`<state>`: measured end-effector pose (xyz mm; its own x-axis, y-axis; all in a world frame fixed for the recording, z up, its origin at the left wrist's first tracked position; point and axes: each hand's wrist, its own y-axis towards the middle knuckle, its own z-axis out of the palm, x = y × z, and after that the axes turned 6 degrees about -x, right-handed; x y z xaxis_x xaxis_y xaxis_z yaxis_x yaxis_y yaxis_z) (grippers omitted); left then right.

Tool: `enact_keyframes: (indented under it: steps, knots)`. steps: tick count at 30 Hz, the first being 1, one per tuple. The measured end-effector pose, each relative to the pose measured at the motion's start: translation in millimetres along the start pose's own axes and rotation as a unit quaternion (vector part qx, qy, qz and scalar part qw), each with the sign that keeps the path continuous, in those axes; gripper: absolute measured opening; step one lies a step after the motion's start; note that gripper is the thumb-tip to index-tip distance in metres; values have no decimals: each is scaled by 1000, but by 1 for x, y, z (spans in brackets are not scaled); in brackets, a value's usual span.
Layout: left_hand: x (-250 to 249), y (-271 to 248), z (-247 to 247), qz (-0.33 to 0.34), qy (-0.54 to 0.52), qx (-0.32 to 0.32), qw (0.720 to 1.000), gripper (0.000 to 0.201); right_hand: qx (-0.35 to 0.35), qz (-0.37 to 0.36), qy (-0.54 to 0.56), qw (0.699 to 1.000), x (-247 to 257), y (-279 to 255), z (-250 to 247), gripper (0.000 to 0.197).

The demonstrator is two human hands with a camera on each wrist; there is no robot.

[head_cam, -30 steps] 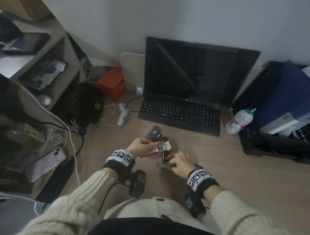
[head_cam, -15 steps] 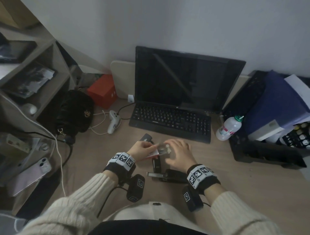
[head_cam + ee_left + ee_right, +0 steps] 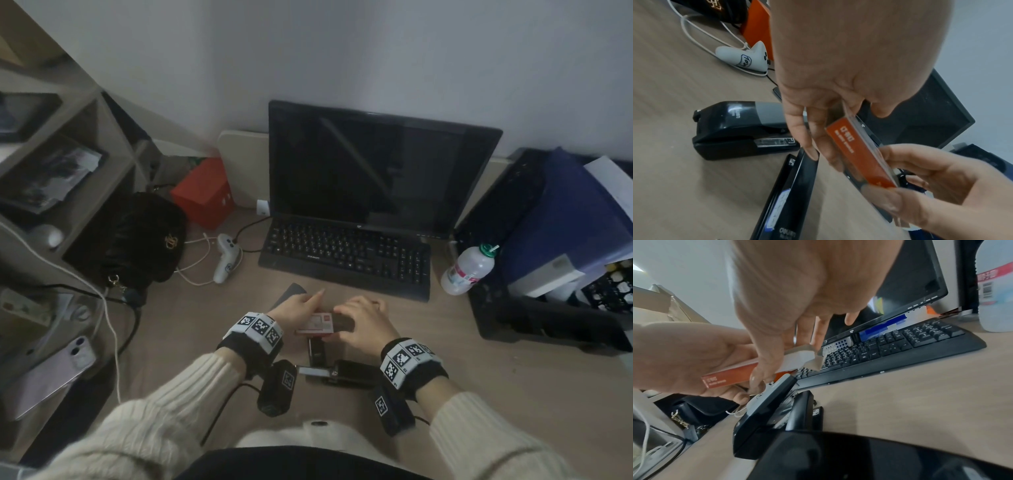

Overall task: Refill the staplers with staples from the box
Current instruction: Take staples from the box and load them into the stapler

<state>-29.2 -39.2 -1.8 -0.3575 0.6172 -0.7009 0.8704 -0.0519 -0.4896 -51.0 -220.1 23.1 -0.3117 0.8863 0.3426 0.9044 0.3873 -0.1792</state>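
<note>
The small red-and-white staple box [image 3: 315, 323] is held above the desk between both hands. My left hand [image 3: 301, 308] grips its left end, fingers under it and thumb on top [image 3: 857, 152]. My right hand [image 3: 359, 317] pinches the other end, thumb on the orange side [image 3: 731, 375] and fingers at the white open flap [image 3: 803, 356]. Below the box, a black and grey stapler [image 3: 735, 128] stands with its top raised [image 3: 764, 410]. A second black stapler [image 3: 346, 371] lies nearer me, its metal rail sticking out left. No loose staples show.
A black keyboard [image 3: 346, 253] and monitor [image 3: 376, 168] stand just behind the hands. A white bottle [image 3: 467, 269] and a black tray of files [image 3: 555, 308] are at the right. A black bag [image 3: 137, 240], white controller [image 3: 226, 253], cables and shelves crowd the left.
My right hand left the stapler lying on the desk and rose to the open end of the box. Both hands now hold the box; the left hand stayed on it.
</note>
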Motion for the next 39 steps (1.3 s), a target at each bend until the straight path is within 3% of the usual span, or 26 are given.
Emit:
enact_keyframes:
  steps: [4, 8, 18, 23, 27, 29, 32, 36, 39]
  knots:
    - [3, 9, -3, -34, -98, -29, 994, 47, -21, 53, 21, 998, -20, 4, 0, 51]
    - [10, 11, -6, -71, -138, -13, 988, 44, -56, 139, 23, 989, -54, 3, 6, 49]
    - [9, 9, -10, -86, -140, 38, 986, 34, 34, 244, -41, 968, -90, -5, 49, 51]
    - [5, 8, -13, -81, -119, 44, 989, 31, 37, 223, -43, 973, -84, 0, 41, 69]
    - [4, 5, -11, -76, -106, 44, 991, 28, 27, 184, 2, 983, -73, -1, 28, 53]
    - [5, 1, -10, -75, -101, 45, 991, 25, 51, 169, 78, 981, -67, -5, 28, 52]
    - [11, -8, -9, -75, -97, 44, 992, 23, 89, 154, 198, 964, -56, -20, 35, 68]
    - [23, -22, -6, -70, -87, 47, 993, 17, 180, 134, 161, 961, -44, -38, 47, 83]
    - [30, -31, -6, -69, -79, 54, 993, 14, 211, 139, 86, 964, -38, -46, 58, 58]
